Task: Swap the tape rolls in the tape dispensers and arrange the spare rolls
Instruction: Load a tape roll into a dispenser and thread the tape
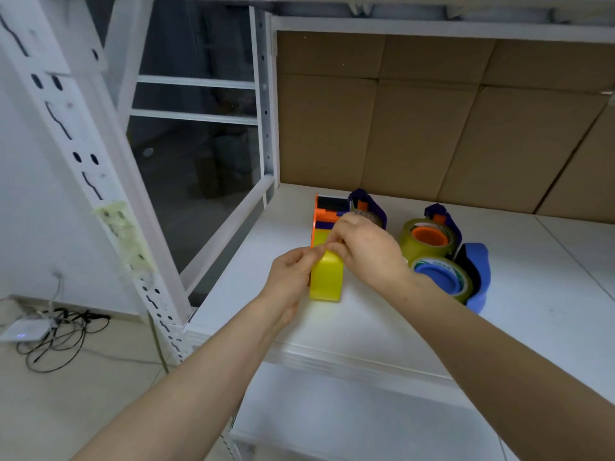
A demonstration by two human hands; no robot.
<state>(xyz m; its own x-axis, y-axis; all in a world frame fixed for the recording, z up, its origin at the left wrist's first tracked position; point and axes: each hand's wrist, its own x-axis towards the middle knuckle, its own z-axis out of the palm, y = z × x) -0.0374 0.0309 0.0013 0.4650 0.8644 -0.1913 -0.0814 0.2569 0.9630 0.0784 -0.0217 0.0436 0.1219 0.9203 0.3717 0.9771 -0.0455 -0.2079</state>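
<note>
A yellow tape roll [326, 279] stands on edge on the white shelf [366, 321]. My left hand [293, 274] grips its left side and my right hand [362, 247] pinches its top, fingertips of both meeting there. Just behind the roll lies an orange and purple tape dispenser [327, 211], partly hidden by my right hand. To the right sit a purple dispenser holding a clear yellowish roll on an orange core [427, 239] and a blue dispenser with a roll on a blue core [446, 277].
Brown cardboard boxes [432, 121] line the back of the shelf. A white perforated rack upright [100, 181] rises at the left. A white device with tangled black cables [50, 331] lies on the floor at lower left. Another shelf shows below.
</note>
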